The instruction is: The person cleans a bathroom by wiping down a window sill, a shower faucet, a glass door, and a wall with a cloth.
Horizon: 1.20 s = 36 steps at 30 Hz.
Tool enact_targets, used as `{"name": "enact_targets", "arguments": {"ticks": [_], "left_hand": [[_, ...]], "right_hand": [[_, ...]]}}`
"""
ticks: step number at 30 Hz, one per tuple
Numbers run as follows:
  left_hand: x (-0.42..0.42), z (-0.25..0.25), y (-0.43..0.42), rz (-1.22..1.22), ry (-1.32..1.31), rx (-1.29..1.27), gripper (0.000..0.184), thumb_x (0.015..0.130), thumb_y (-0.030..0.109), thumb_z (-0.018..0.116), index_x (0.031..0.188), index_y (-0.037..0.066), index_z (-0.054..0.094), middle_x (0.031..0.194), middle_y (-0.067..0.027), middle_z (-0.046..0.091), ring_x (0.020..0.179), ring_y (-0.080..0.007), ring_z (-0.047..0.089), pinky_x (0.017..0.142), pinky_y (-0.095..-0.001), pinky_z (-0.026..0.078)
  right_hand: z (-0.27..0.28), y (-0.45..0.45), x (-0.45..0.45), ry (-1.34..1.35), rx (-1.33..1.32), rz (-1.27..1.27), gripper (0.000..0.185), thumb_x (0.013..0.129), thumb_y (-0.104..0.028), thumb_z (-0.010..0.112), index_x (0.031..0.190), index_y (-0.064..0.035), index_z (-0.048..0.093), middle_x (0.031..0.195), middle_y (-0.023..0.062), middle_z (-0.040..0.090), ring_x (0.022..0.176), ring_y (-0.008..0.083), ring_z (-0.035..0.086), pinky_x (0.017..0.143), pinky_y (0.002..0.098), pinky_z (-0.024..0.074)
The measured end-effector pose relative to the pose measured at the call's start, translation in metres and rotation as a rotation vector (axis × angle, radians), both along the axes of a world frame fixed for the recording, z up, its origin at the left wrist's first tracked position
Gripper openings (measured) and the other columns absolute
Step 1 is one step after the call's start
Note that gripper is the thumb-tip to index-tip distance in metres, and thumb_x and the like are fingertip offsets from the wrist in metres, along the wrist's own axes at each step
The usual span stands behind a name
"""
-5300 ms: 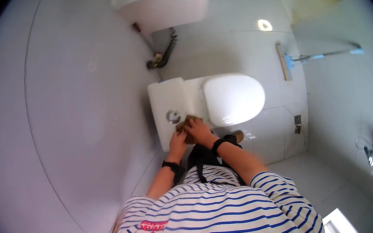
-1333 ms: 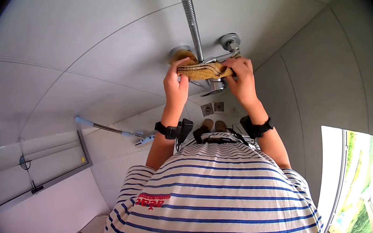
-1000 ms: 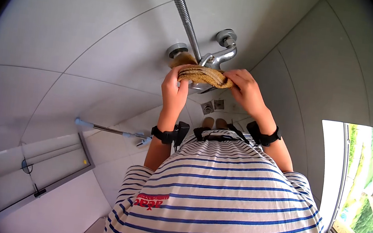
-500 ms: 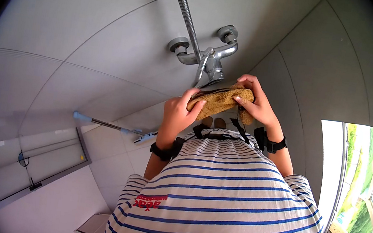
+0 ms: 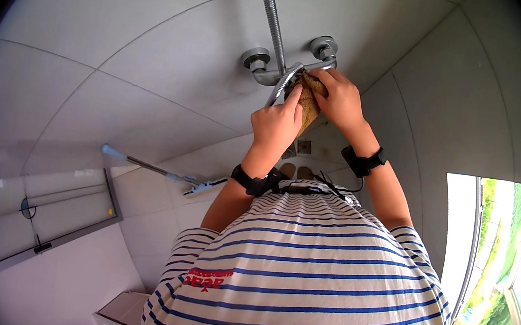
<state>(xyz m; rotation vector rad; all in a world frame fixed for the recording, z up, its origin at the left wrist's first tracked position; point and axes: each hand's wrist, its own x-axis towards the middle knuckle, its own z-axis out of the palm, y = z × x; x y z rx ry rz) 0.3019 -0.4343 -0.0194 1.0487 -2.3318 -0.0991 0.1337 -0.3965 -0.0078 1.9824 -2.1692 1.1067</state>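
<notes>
A brown terry cloth (image 5: 309,111) is bunched against the middle of the chrome shower mixer (image 5: 266,78) and hangs down below it. On its right side my right hand (image 5: 342,104) grips the upper part of the cloth, fingers curled over it. From the left, my left hand (image 5: 275,125) holds the cloth's edge close to the bent metal hose (image 5: 286,80), its fingers pointing up toward the mixer body. The cloth and both hands cover most of the mixer's centre and right arm.
A second stretch of metal shower hose (image 5: 269,6) runs up the tiled wall. To the lower left, a squeegee-like tool with a blue-tipped handle (image 5: 148,166) leans over the floor. A window (image 5: 504,260) is at the right, and a floor drain (image 5: 304,146) lies below my hands.
Both hands have moved up and forward with the cloth, from in front of my body to the mixer. The cloth, earlier stretched sideways between my hands, is now bunched and hanging.
</notes>
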Motion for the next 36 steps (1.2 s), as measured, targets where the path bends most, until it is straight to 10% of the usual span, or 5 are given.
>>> {"name": "enact_targets", "arguments": {"ticks": [24, 36], "left_hand": [[0.0, -0.004, -0.012, -0.035, 0.011, -0.112, 0.037, 0.082, 0.016, 0.067, 0.117, 0.026, 0.072, 0.047, -0.005, 0.055, 0.039, -0.0253, 0.056, 0.04, -0.0366, 0.043], [0.012, 0.022, 0.006, -0.027, -0.069, 0.3, 0.038, 0.087, 0.019, 0.06, 0.122, 0.029, 0.071, 0.057, -0.0143, 0.061, 0.052, -0.0362, 0.062, 0.054, -0.0459, 0.052]], "right_hand": [[-0.004, -0.001, 0.006, -0.159, 0.043, -0.095, 0.035, 0.08, -0.014, 0.069, 0.114, -0.0143, 0.069, 0.101, 0.0088, 0.069, 0.085, 0.0346, 0.068, 0.075, 0.0415, 0.0556], [0.006, 0.021, 0.01, -0.225, 0.17, -0.09, 0.032, 0.083, -0.016, 0.069, 0.116, -0.0124, 0.07, 0.105, 0.0113, 0.071, 0.09, 0.0352, 0.068, 0.081, 0.0402, 0.0553]]}}
